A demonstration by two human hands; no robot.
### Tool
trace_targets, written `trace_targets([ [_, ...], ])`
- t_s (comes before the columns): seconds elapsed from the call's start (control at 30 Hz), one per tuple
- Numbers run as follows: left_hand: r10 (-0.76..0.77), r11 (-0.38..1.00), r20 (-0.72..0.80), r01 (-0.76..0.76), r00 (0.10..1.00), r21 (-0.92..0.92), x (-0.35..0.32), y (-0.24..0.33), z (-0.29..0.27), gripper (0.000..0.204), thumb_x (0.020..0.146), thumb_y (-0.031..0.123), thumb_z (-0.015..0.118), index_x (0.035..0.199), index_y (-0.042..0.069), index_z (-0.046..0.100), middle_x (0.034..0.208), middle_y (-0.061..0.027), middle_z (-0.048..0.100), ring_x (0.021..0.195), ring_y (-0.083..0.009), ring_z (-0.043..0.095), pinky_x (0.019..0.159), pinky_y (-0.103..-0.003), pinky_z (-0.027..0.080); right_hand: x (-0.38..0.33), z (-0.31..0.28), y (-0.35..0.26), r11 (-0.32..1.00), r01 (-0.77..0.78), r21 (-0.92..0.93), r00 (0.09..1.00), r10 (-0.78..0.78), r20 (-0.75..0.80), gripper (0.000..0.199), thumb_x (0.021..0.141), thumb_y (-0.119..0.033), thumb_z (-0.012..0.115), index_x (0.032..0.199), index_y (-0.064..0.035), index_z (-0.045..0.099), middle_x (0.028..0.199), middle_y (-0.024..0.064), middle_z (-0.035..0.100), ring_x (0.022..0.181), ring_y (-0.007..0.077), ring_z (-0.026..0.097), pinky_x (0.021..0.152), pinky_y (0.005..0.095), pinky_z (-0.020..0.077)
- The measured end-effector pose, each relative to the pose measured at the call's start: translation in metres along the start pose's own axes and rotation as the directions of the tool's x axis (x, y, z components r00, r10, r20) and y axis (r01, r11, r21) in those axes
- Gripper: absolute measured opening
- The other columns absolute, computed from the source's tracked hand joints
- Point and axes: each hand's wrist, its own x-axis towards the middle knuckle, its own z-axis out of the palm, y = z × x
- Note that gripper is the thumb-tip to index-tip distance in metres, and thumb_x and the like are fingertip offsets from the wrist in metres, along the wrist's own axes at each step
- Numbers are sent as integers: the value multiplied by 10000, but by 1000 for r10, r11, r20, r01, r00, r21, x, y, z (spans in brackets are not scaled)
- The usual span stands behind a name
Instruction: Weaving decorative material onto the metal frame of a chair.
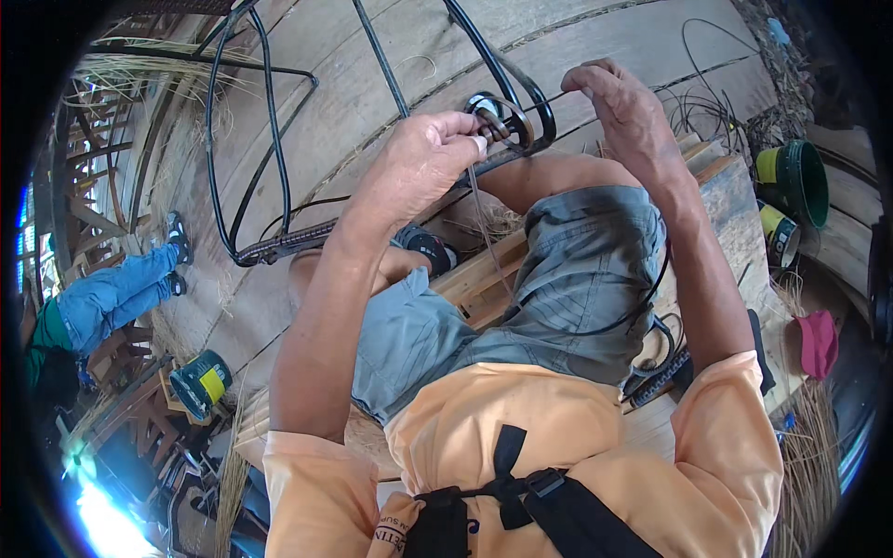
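Note:
A black metal frame [272, 121] of bent rods lies across my lap and the floor ahead. One lower bar carries a tightly wrapped section [288, 244]. At the frame's rounded right corner, my left hand [419, 163] is closed, thumb and fingers pinching a dark strip [521, 130] looped around the rods. A thin loose end [486, 219] hangs below that hand toward my shorts. My right hand [625, 104], raised to the right of the corner, has its fingers closed on a thin dark strand [555, 97] stretched from the corner.
Beneath me is a wooden bench [726, 223]. Green buckets with yellow labels stand at right [805, 181] and lower left [201, 383]. A pink cloth item [819, 342] and a reed bundle [805, 465] lie at right. Another person's jeans-clad legs [121, 290] show at left.

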Motion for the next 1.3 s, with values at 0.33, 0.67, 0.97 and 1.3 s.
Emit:
trace_targets([
  [0.33, 71, 992, -13, -72, 997, -103, -1, -5, 1, 309, 845, 84, 566, 1114, -66, 561, 945, -72, 624, 850, -101, 566, 769, -235, 453, 2, 9, -6, 998, 65, 7, 998, -65, 2, 246, 861, 10, 475, 1028, -112, 608, 1028, 129, 579, 921, 308, 598, 777, 362, 496],
  [0.67, 101, 975, 12, -96, 995, -201, -5, -1, 0, 325, 821, 76, 610, 1123, -11, 525, 899, -7, 579, 711, -39, 464, 587, -171, 368, -7, 6, -7, 997, 68, 35, 998, -68, 5, 266, 837, 32, 502, 1007, -126, 632, 1030, 113, 582, 924, 290, 607, 772, 342, 506],
  [0.97, -44, 981, 55, 53, 998, -188, -1, 0, -7, 302, 809, 55, 511, 1089, -55, 536, 844, -54, 593, 611, -53, 457, 575, -172, 381, -8, 4, -2, 983, 178, -33, 982, -176, 61, 303, 823, 28, 502, 1023, -157, 635, 1003, 99, 555, 926, 260, 592, 758, 322, 504],
  [1.3, -67, 964, 79, 85, 995, -251, 2, 4, -9, 266, 825, 65, 513, 1069, -26, 568, 879, -71, 617, 638, -54, 468, 567, -181, 394, -7, 11, -2, 977, 215, -19, 974, -212, 84, 361, 807, 34, 502, 1059, -187, 636, 972, 101, 535, 907, 264, 583, 757, 311, 489],
])
